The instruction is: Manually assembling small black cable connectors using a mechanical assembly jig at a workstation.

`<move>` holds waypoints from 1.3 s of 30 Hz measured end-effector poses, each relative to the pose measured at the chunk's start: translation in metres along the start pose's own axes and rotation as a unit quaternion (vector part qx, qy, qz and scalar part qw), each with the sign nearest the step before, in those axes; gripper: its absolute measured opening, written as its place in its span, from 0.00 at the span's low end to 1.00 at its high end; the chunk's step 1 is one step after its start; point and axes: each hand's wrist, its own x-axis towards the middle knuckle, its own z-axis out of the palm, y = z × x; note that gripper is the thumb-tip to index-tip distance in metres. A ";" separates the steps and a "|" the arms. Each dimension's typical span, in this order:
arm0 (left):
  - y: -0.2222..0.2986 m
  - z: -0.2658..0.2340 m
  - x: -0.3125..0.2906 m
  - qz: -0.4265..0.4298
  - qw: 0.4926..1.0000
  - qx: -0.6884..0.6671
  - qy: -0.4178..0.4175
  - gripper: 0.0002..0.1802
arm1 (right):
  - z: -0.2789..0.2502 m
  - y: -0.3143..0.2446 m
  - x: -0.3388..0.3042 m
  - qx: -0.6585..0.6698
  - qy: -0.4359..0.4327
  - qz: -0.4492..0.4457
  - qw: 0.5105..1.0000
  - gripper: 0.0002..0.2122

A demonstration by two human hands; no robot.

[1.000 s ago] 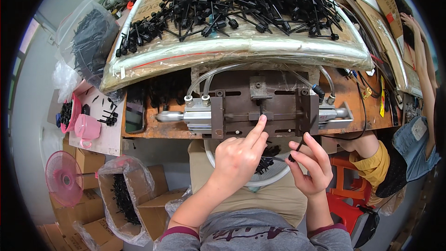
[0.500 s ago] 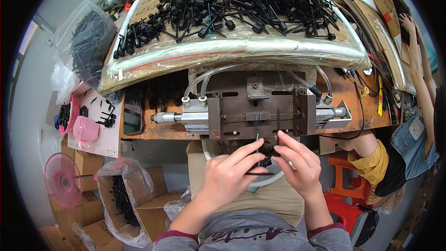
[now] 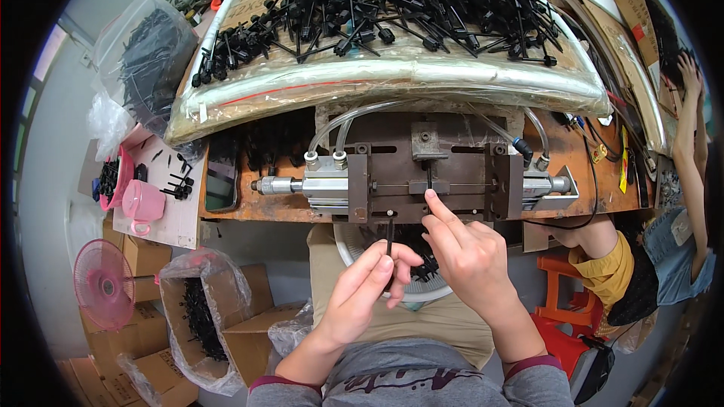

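A thin black rod (image 3: 389, 235) stands upright in the pinched fingers of my left hand (image 3: 363, 286), just in front of the brown metal fixture (image 3: 392, 169). My right hand (image 3: 471, 260) reaches in with its index finger stretched out and the other fingers loosely bent. That fingertip rests at the small metal block (image 3: 419, 187) in the middle of the fixture. From this block a short black pin (image 3: 430, 168) points back toward the rear bracket (image 3: 425, 142). The fingertip hides the pin's near end.
Pneumatic cylinders (image 3: 327, 187) with clear hoses flank the fixture. Behind it, a cardboard-covered platform (image 3: 392, 90) carries a heap of black stemmed parts (image 3: 422, 11). A white basin (image 3: 343, 245) with black parts sits at my lap. Another person (image 3: 671, 249) is at the right.
My right hand has moved forward, its index finger now at the block, where a black pin sits. My left hand has lowered slightly leftward, holding a rod upright.
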 end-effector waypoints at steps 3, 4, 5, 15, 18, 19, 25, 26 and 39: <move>0.004 0.002 0.001 -0.009 1.000 -0.023 0.011 0.18 | 0.000 -0.002 0.001 -0.003 -0.006 0.006 1.000 0.10; 0.004 0.002 0.001 -0.008 1.000 -0.023 0.010 0.18 | -0.001 -0.002 0.001 -0.004 -0.006 0.006 1.000 0.10; 0.004 0.002 0.001 -0.006 1.000 -0.023 0.009 0.19 | -0.001 -0.003 0.002 -0.006 -0.007 0.005 1.000 0.10; 0.011 0.003 -0.007 -0.018 0.999 -0.043 -0.029 0.20 | -0.002 0.003 -0.003 0.078 0.033 0.014 0.996 0.10; 0.012 0.004 -0.009 -0.022 0.999 -0.027 -0.041 0.21 | -0.011 0.004 -0.003 0.200 0.046 0.030 0.978 0.10; 0.012 0.003 -0.009 -0.020 0.998 -0.026 -0.055 0.21 | -0.015 0.004 -0.004 0.247 0.051 0.042 0.967 0.10; 0.012 0.014 -0.018 -0.002 0.999 0.039 -0.018 0.15 | -0.027 -0.024 0.010 0.530 0.065 0.169 0.829 0.06; 0.012 0.016 -0.017 0.036 0.994 0.100 -0.006 0.13 | -0.025 -0.024 0.011 0.550 0.063 0.182 0.813 0.05; 0.010 0.034 -0.009 0.407 0.845 0.317 0.139 0.07 | -0.025 -0.055 0.035 0.639 0.214 0.238 0.700 0.12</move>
